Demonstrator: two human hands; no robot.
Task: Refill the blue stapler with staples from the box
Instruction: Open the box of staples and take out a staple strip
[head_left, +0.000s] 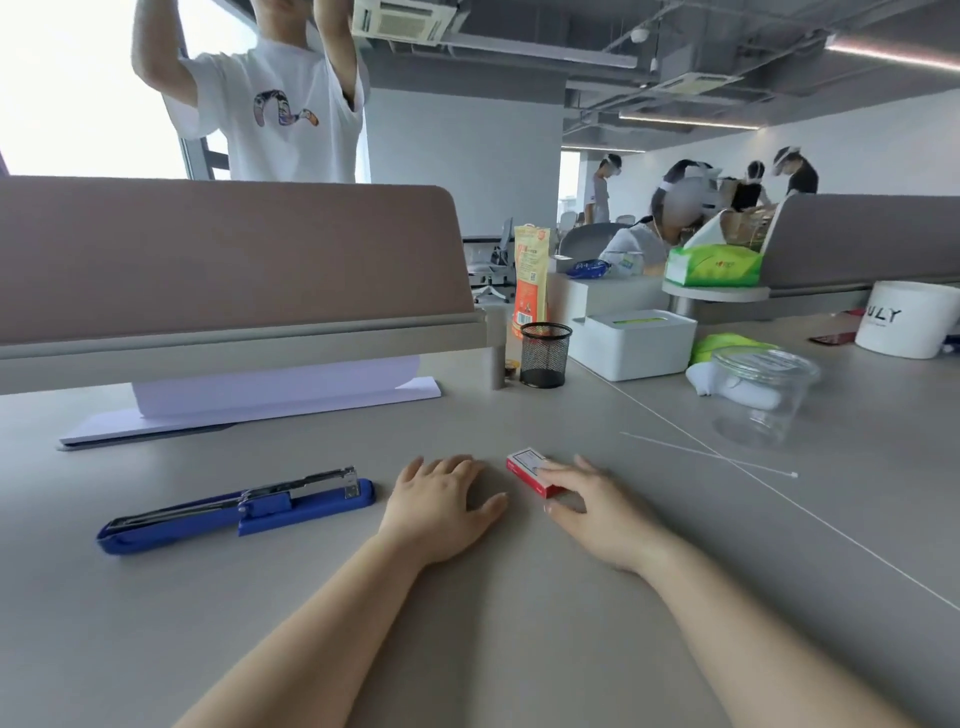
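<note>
The blue stapler (236, 512) lies flat on the grey desk at the left, swung open so its metal staple channel shows. A small red and white staple box (530, 470) sits near the middle of the desk. My left hand (441, 506) rests palm down between the stapler and the box, fingers apart, holding nothing. Just right of it, my right hand (597, 506) lies on the desk with its fingertips touching the box's right end; it is not lifting the box.
A stack of white paper (260, 402) lies under the desk divider (228, 260). A black mesh pen cup (544, 355), a white tissue box (634, 343), a clear plastic cup (761, 395) and a thin white stick (711, 456) stand to the right. A person stands behind the divider.
</note>
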